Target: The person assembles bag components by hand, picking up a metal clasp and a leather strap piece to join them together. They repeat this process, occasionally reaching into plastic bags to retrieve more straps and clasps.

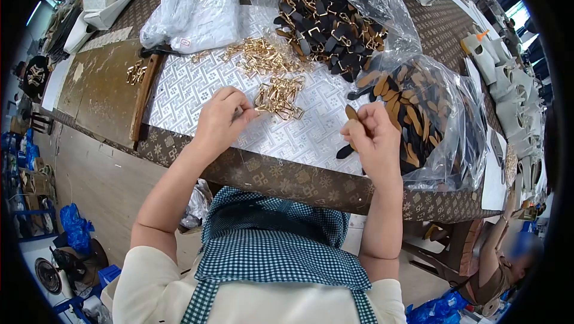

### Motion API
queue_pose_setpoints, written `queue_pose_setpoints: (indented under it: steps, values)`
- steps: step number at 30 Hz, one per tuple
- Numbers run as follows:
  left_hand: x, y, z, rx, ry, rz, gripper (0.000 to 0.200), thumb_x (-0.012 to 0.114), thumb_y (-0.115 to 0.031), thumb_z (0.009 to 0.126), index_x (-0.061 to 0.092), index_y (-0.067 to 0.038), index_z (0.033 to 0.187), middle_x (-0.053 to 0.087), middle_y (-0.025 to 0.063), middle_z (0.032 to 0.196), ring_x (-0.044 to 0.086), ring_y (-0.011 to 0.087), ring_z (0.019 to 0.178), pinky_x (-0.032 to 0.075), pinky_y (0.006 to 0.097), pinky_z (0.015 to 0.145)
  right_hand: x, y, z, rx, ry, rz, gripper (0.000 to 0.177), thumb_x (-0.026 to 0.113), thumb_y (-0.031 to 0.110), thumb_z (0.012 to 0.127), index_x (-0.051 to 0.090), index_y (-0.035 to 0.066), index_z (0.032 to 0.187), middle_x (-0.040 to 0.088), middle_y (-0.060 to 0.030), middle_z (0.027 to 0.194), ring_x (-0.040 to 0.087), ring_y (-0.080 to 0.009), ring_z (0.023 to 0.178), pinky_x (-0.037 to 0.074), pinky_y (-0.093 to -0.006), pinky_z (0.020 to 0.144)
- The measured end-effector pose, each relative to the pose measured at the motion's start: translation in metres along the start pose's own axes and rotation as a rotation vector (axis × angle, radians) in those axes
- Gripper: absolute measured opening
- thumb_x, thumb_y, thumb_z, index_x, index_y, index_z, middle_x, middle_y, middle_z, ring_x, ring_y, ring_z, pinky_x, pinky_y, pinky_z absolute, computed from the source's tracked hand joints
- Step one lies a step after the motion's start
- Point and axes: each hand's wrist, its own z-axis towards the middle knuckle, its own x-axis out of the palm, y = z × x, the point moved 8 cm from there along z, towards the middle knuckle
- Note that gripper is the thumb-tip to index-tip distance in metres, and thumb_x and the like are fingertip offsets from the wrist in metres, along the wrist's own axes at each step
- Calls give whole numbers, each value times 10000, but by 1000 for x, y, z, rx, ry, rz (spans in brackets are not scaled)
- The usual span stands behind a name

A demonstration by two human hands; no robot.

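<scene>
My left hand [226,115] is at the left of a pile of gold metal buckles [280,97], its thumb and fingers pinched on a small gold buckle at the pile's edge. To the right, my right hand [372,135] pinches a strap tab [351,112], tan on the side that shows. Beside that hand lies a clear bag of loose black and tan tabs [412,115]. A second bag, farther back, holds black tabs with gold buckles fitted [332,22]. More loose gold buckles [263,55] lie behind the near pile.
White plastic packets [206,19] lie at the back left. A brown board [98,85] with a wooden strip [145,100] is on the left. Pale bag pieces [514,91] line the right side. Another person [493,264] is at the lower right.
</scene>
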Motion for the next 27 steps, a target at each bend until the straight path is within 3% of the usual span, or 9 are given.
queue_pose_setpoints:
  steps: [2,5,6,9,11,15,17,20,27]
  values:
    - [-2,-2,5,75,-48,56,172,742,-142,829,620,-22,851,610,75,820,618,205,703,493,313,621,8,13,15,-20,5,-21,86,578,54,935,542,-2,990,616,-30,713,529,-67,631,439,-242,580]
    - [12,21,11,-288,36,-464,159,719,-142,875,626,-14,888,646,45,769,620,130,661,478,272,598,17,25,31,-193,11,-141,169,582,151,968,603,-10,1015,597,-77,737,521,-124,629,443,-276,596]
    - [13,15,16,-294,32,-605,150,691,-145,915,632,-8,928,663,25,752,630,83,677,467,230,591,23,32,32,-216,6,-176,205,584,187,978,625,-11,1015,597,-92,755,530,-144,629,444,-284,600]
    - [17,-10,36,-335,104,-727,145,653,-161,946,633,-18,955,672,32,853,692,124,785,522,234,644,32,30,26,-299,17,-174,255,592,235,981,690,48,1124,598,-83,826,547,-159,642,449,-285,612]
    - [30,-22,49,-303,138,-854,154,657,-173,945,634,-22,955,669,26,842,703,139,806,530,234,635,34,21,21,-245,24,-128,224,646,139,931,699,63,1135,598,-49,836,536,-127,648,441,-270,594]
    - [61,-43,66,-266,225,-992,192,713,-184,907,636,-8,898,638,94,1067,663,116,782,535,235,630,26,4,19,-143,-76,26,245,673,8,870,647,24,1113,620,-20,843,552,-56,746,454,-208,664]
    - [73,-50,69,-257,216,-1022,190,723,-186,899,637,-19,867,645,98,1063,619,94,717,521,229,619,23,2,19,-116,-100,32,227,677,-2,865,585,17,1072,643,-21,868,575,-51,785,482,-208,704]
    - [83,-57,68,-247,239,-1036,189,720,-195,902,643,-26,870,655,100,1044,585,86,672,499,222,606,21,0,20,-165,-148,-85,221,694,48,840,585,27,1030,686,-87,893,658,-144,782,518,-280,688]
    - [93,-55,61,-261,305,-1250,203,690,-167,919,647,7,1014,675,79,951,650,137,793,558,288,732,19,0,19,-86,-144,24,189,661,25,874,562,16,1035,643,-33,874,564,-71,761,479,-235,689]
